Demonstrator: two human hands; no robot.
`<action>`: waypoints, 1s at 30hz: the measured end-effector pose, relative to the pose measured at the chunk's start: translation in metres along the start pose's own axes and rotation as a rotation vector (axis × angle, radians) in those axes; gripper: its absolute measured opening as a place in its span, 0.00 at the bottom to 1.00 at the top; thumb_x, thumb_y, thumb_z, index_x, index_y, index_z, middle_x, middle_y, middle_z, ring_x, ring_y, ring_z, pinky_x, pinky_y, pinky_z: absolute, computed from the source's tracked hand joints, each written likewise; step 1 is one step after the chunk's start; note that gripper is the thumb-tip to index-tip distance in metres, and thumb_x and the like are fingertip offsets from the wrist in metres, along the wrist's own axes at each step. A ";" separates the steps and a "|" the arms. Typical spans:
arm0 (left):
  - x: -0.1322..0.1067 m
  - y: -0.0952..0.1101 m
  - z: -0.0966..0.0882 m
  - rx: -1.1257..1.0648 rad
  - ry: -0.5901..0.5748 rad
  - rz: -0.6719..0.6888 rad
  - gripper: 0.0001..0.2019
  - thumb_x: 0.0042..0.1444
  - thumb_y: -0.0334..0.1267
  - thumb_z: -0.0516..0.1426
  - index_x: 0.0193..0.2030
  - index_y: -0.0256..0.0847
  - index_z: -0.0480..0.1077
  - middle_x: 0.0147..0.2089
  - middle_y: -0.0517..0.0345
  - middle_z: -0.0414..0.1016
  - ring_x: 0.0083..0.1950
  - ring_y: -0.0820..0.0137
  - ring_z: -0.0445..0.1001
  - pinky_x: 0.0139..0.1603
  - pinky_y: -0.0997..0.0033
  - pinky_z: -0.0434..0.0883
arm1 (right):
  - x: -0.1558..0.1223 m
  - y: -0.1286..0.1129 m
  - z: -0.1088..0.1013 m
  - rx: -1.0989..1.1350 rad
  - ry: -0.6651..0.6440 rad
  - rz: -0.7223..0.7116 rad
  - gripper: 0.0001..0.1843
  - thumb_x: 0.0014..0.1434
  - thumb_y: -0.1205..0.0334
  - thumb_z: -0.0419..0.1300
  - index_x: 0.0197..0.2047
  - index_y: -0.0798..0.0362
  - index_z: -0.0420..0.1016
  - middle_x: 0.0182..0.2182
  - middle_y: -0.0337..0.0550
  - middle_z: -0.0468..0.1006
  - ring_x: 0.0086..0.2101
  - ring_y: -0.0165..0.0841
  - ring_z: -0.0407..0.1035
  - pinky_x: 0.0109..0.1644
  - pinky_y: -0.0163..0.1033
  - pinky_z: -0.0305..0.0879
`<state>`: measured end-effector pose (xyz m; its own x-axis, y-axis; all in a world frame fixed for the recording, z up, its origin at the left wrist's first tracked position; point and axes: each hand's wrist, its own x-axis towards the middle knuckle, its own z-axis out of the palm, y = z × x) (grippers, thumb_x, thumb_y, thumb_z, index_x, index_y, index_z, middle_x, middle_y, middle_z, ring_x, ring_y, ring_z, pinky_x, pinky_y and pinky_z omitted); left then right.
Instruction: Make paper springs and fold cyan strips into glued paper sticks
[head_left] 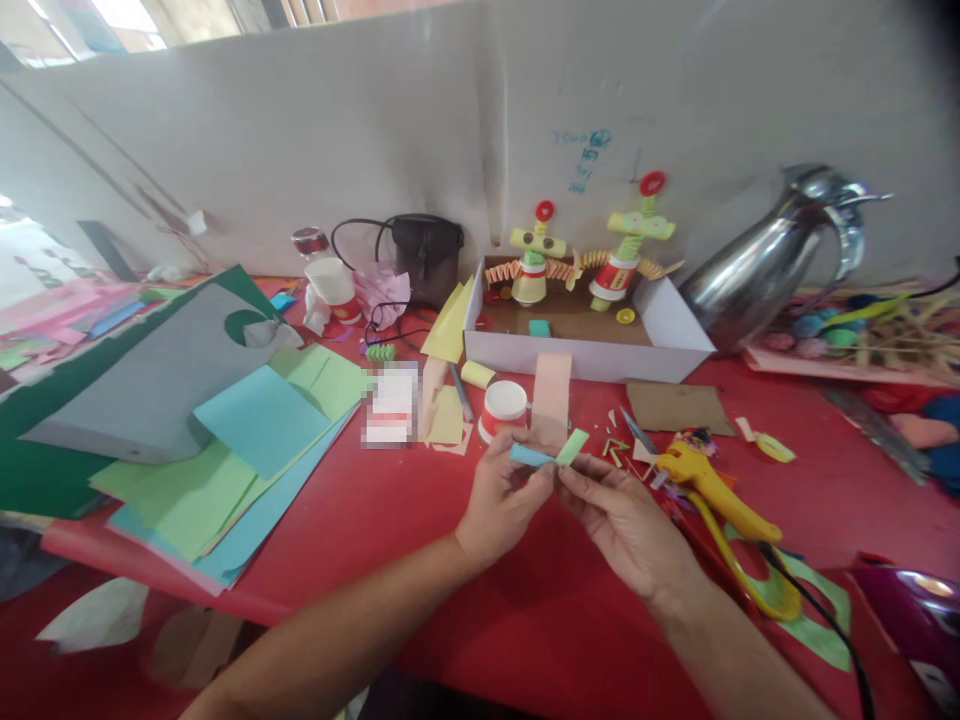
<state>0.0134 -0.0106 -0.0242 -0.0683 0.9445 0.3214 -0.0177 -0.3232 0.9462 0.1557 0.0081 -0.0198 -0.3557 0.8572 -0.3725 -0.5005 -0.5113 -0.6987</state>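
Above the red tabletop my left hand [501, 500] pinches a narrow blue paper strip [531, 456]. Close beside it, my right hand [619, 510] has its fingertips closed on a light green paper strip [573, 447]. The two strips meet between my fingertips, at an angle to each other; how they are joined is hidden. Just beyond my left hand stands a red and white paper cup [505, 405]. A peach paper strip [551, 395] lies behind my fingers. The yellow hot glue gun [716, 490] rests to the right of my right hand.
Two paper-cup figures [613, 272] stand in a white box [585, 357]. A metal jug [757, 255] is at the back right. Coloured paper sheets [262, 420] are piled on the left. Yellow-handled scissors [772, 605] and a brown cardboard piece [679, 408] lie on the right.
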 end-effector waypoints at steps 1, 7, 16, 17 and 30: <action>0.000 -0.001 0.000 0.022 0.021 0.022 0.05 0.59 0.32 0.58 0.35 0.39 0.76 0.40 0.55 0.66 0.42 0.71 0.69 0.41 0.72 0.70 | 0.000 0.001 0.001 0.005 -0.004 -0.008 0.14 0.40 0.64 0.78 0.33 0.51 0.84 0.33 0.39 0.83 0.34 0.26 0.74 0.41 0.28 0.72; -0.001 -0.003 0.003 0.041 0.063 0.012 0.06 0.59 0.32 0.57 0.35 0.39 0.76 0.40 0.56 0.66 0.41 0.71 0.69 0.41 0.71 0.70 | -0.001 0.008 0.005 -0.007 0.050 -0.078 0.13 0.43 0.62 0.77 0.34 0.51 0.84 0.34 0.39 0.82 0.34 0.27 0.74 0.39 0.30 0.72; 0.001 -0.008 -0.002 -0.391 -0.045 -0.273 0.08 0.53 0.35 0.64 0.40 0.40 0.78 0.41 0.55 0.70 0.40 0.72 0.70 0.40 0.72 0.68 | 0.002 0.009 0.003 0.004 0.102 -0.133 0.10 0.44 0.61 0.76 0.30 0.52 0.82 0.27 0.37 0.79 0.28 0.24 0.71 0.34 0.26 0.71; 0.002 -0.009 -0.003 -0.498 -0.066 -0.353 0.10 0.51 0.35 0.65 0.42 0.39 0.78 0.40 0.55 0.72 0.38 0.73 0.70 0.39 0.73 0.68 | 0.002 0.008 0.003 -0.004 0.097 -0.132 0.10 0.44 0.61 0.76 0.30 0.53 0.82 0.27 0.37 0.79 0.27 0.24 0.71 0.33 0.26 0.71; 0.000 -0.006 0.000 -0.832 -0.003 -0.699 0.13 0.43 0.30 0.69 0.35 0.39 0.72 0.31 0.61 0.73 0.30 0.77 0.70 0.36 0.76 0.69 | -0.002 0.006 0.010 -0.076 0.062 -0.114 0.12 0.42 0.59 0.76 0.30 0.53 0.82 0.26 0.38 0.78 0.27 0.25 0.69 0.33 0.29 0.68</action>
<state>0.0133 -0.0082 -0.0299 0.2217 0.9349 -0.2770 -0.7223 0.3483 0.5974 0.1448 0.0027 -0.0171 -0.2496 0.9129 -0.3231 -0.4729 -0.4061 -0.7820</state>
